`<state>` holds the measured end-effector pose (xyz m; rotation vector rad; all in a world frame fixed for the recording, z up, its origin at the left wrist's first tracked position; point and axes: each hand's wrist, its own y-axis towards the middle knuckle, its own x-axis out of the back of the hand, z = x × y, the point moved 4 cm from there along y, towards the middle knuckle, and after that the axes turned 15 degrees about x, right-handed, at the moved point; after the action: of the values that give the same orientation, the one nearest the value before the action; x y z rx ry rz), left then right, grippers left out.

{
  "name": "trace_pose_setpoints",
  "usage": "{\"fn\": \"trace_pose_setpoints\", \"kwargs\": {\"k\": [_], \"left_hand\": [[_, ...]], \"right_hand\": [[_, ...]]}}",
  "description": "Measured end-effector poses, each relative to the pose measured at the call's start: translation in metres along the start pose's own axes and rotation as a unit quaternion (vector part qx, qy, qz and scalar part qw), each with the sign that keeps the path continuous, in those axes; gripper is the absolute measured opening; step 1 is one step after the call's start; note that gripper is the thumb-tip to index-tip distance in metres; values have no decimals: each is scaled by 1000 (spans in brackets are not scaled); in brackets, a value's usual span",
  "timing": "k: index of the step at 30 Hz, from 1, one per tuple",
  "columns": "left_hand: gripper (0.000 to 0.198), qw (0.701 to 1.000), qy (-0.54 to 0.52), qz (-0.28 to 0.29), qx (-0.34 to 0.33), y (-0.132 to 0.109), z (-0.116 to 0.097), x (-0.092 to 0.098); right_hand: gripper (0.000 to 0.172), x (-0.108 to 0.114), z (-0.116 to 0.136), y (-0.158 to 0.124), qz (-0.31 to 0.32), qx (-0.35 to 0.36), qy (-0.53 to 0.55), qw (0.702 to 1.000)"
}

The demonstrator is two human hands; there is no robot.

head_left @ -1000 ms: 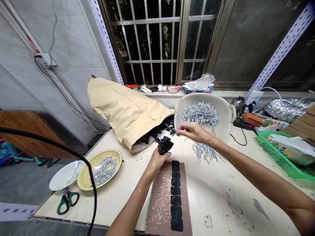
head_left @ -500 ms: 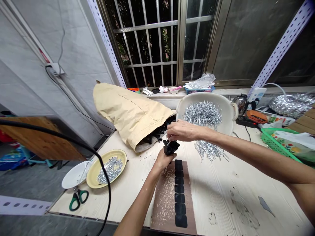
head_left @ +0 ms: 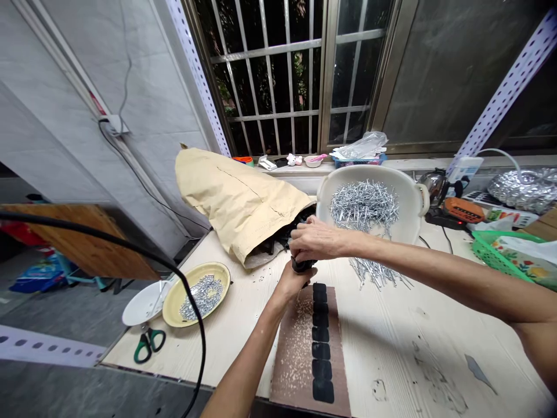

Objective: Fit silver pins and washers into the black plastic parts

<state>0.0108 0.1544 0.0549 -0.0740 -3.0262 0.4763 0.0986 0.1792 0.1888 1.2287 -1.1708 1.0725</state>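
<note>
clamping black plastic piece [head_left: 303, 266]: left hand [head_left: 290, 284] below, right hand [head_left: 311, 241] atop; silvery nails [head_left: 378, 273] near.

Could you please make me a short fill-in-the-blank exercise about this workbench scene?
1. The left hand grips a black part from below, and the right hand covers it from ____.
2. The white basin holds a heap of metal ____.
3. The scissors beside the yellow plate have ____ handles.
Missing words: above, nails, green.
</note>
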Motion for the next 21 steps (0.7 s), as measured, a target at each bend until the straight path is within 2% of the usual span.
{"fn": "trace_pose_setpoints", "kwargs": {"k": [2, 4, 6, 8, 10, 12, 14, 16, 19, 21], "left_hand": [[24, 999, -41, -10, -2, -2, -3, 6], [25, 996, -83, -10, -10, -6, -6, 12], [26, 993, -112, 4, -35, -10, -10, 17], [28, 989, -132, 3, -62, -13, -13, 21], [31, 987, -140, -4, -76, -13, -13, 22], [33, 985, -149, -9, -86, -12, -12, 22], [36, 982, -160, -14, -102, -9, -11, 20], [36, 979, -156, -45, -120, -7, -10, 20], [33, 982, -93, -96, -135, -3, -8, 21], [33, 984, -53, -102, -139, -1, -9, 22]], "right_hand": [[29, 9, -5, -7, -103, -9, 48, 993], [39, 16, -11, -18, -235, -52, 96, 966], [42, 12, -16, -32, -356, -121, 137, 917], [45, -8, -16, -41, -426, -187, 194, 863], [52, -39, -14, -41, -438, -220, 271, 828], [61, -70, -9, -33, -421, -215, 345, 811], [66, -91, -5, -22, -426, -205, 402, 784], [66, -102, -2, -12, -458, -201, 434, 749], [62, -110, 2, 1, -499, -181, 468, 706], [59, -113, 3, 6, -523, -178, 475, 685]]}}
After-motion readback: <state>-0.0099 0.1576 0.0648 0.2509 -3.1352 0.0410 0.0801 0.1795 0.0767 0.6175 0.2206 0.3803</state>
